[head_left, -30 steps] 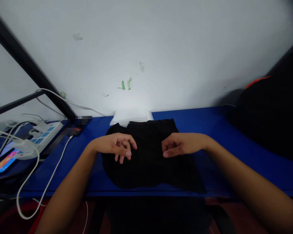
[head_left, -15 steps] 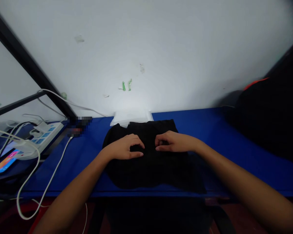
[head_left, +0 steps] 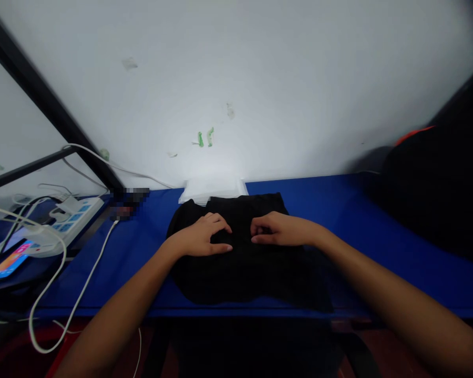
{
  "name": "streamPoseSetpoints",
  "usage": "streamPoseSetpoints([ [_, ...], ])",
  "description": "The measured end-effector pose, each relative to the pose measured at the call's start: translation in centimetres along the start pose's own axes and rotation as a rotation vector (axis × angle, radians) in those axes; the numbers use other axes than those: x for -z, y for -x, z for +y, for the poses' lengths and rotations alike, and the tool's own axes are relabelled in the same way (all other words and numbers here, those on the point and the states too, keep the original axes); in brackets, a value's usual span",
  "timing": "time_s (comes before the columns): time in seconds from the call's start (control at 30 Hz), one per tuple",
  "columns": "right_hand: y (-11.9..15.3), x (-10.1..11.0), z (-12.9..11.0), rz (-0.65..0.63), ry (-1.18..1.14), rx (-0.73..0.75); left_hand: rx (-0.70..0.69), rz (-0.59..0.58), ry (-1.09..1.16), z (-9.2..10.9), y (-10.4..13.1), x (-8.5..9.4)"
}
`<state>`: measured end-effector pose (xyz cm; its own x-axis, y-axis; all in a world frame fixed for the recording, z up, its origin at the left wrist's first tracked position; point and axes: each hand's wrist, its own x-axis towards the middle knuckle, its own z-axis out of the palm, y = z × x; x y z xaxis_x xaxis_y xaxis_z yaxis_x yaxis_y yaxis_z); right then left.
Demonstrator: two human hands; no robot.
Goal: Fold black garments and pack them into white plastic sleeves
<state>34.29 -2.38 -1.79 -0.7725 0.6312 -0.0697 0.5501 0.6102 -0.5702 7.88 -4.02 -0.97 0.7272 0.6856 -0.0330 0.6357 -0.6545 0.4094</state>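
A black cloth (head_left: 240, 273) lies spread over the front middle of the blue table (head_left: 378, 252), reaching its near edge. On its left part rests my left hand (head_left: 205, 234), thumb and fingers apart, holding nothing. My right hand (head_left: 274, 229) lies on the cloth a little to the right, its fingers curled inward near the thumb; whether a bit of cloth is between them is too dark to tell. Behind the cloth, against the wall, sits a stack of clear plastic bags (head_left: 215, 189), partly covered by the cloth's far edge.
On the left are a white power strip (head_left: 73, 218), a lit phone (head_left: 11, 261) and a looping white cable (head_left: 89, 278). A black frame (head_left: 43, 94) rises there. A large dark object with an orange edge (head_left: 437, 184) stands at the right.
The fingers of my left hand have shifted slightly up and back, with the gap to the thumb a bit wider. My right hand has stayed in place.
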Motion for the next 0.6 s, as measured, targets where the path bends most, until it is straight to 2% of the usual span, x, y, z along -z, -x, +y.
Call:
streamPoseSetpoints([
  [0.6,-0.27,-0.46,-0.47,-0.001,0.080,-0.029,0.010,-0.017,-0.021,-0.03,-0.07,0.00],
])
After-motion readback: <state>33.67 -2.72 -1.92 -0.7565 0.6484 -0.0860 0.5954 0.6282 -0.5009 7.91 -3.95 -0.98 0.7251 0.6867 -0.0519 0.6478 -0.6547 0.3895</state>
